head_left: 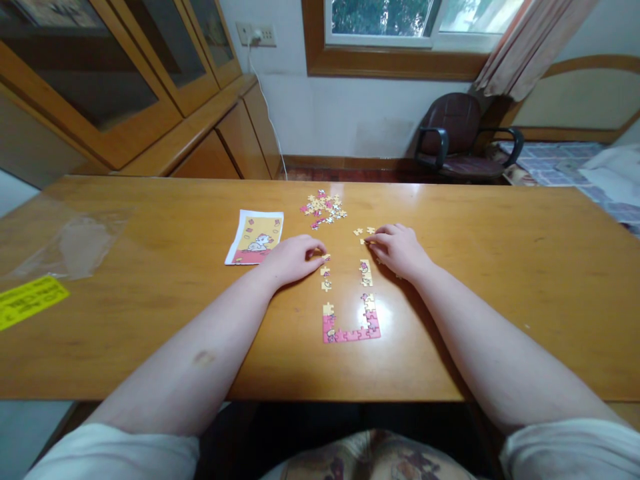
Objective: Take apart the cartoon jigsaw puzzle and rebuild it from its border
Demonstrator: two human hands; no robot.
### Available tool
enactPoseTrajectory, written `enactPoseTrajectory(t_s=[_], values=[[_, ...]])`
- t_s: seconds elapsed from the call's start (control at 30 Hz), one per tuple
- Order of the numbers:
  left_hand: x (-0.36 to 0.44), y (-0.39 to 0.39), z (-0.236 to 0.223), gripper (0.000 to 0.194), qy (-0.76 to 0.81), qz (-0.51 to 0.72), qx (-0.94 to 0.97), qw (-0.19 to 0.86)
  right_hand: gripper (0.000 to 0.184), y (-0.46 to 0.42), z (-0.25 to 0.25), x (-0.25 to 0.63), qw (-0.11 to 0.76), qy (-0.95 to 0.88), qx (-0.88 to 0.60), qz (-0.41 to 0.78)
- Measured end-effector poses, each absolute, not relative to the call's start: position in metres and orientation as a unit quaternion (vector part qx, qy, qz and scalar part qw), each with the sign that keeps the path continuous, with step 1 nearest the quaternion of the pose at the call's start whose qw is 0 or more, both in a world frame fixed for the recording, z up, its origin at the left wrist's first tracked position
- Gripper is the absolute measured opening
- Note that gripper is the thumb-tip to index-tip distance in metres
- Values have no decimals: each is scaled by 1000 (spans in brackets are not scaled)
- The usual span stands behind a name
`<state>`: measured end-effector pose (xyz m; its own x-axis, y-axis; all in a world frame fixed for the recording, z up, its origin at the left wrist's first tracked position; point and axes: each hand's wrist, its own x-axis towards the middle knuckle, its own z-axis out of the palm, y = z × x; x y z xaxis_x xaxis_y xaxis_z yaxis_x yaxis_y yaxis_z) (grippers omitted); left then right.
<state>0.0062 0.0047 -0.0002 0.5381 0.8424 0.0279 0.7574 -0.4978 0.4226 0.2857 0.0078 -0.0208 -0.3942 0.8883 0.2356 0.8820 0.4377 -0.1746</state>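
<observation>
left hand [293, 259] mid-frame, fingers curled, pinching small puzzle piece [325, 257] at top of left border strip [326, 279]; right hand [400, 248] loosely bent, fingertips on loose pieces [364, 233] just right of centre. risk imo: forearm nudges finished bottom corner [350, 327], joints pop. spare pile [324, 207] upper centre, reference picture [255, 237] left of hands

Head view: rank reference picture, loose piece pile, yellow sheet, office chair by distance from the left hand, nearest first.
From the left hand:
1. Reference picture, just to its left.
2. Loose piece pile, beyond it, mid-table.
3. Office chair, past the table's far right.
4. Yellow sheet, at the left table edge.
</observation>
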Motion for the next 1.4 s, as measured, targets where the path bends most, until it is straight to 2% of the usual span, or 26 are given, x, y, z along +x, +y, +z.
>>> enactPoseTrajectory(t_s=[0.53, 0.73, 0.93, 1.23, 1.4], values=[[4, 8, 3, 21, 460, 134, 859, 182, 25, 19, -25, 279, 149, -811, -565, 1], [1, 4, 8, 18, 388, 72, 886, 241, 25, 19, -27, 279, 160, -817, -553, 13], [6, 5, 3, 19, 410, 77, 877, 238, 27, 16, -23, 275, 153, -822, -548, 7], [8, 6, -2, 20, 412, 89, 879, 224, 27, 11, -17, 268, 101, -829, -549, -49], [8, 6, -3, 21, 406, 87, 883, 220, 27, 6, -9, 270, 126, -828, -541, -70]])
